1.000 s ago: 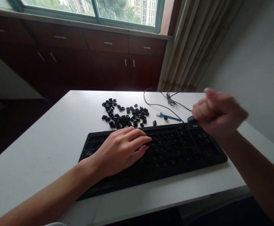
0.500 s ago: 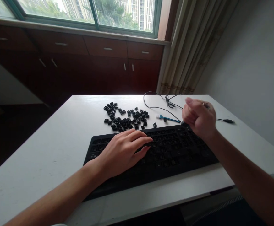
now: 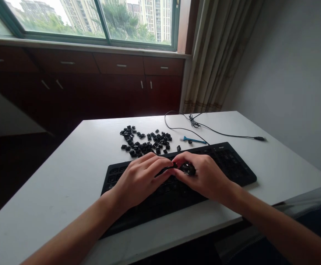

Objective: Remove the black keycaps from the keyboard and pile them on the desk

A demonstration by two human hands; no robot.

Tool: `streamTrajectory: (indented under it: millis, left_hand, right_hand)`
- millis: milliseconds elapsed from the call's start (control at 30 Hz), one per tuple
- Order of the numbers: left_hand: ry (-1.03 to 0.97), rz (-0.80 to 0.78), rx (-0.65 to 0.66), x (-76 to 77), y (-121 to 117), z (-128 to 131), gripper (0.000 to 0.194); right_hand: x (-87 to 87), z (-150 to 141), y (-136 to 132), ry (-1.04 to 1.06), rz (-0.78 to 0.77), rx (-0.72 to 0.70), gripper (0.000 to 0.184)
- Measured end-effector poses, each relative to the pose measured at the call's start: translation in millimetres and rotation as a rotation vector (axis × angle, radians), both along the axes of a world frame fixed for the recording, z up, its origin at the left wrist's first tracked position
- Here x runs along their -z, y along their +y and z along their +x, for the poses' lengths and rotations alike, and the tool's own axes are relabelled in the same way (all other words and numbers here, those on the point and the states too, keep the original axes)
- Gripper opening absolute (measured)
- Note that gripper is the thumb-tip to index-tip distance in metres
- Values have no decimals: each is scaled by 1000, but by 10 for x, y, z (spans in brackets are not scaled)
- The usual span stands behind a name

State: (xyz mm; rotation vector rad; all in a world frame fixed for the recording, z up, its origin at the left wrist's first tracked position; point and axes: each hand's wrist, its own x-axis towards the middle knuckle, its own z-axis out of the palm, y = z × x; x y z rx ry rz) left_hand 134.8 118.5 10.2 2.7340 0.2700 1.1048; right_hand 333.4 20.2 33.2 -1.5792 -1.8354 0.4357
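Observation:
A black keyboard lies on the white table, with bare gaps among its key positions. My left hand is over its left half, thumb and forefinger closed on a small black piece that looks like a keycap. My right hand meets it from the right, its thumb and forefinger tips at the same small piece. In the curl of the right hand sits a dark glossy rounded object, partly hidden by the fingers; its kind is unclear. Loose black keycaps are piled behind the keyboard.
Behind the keyboard lie a blue-handled brush and two stray keycaps. A black cable loops across the back of the white table. Beyond stand dark red cabinets under a window, with a curtain at right.
My right hand has come down and left from above the keyboard's right end to my left hand's fingertips. The left hand stays over the keyboard. The whole view has shifted slightly.

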Motion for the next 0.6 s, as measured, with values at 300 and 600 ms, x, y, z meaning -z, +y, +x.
streamTrajectory:
  millis: [300, 600]
  left_hand:
    - [41, 122, 84, -16, -10, -2, 25]
    - [108, 190, 62, -36, -48, 33, 21]
  right_hand:
    - [60, -170, -113, -1, 59, 145, 15]
    - [-14, 696, -642, -132, 235, 405, 11]
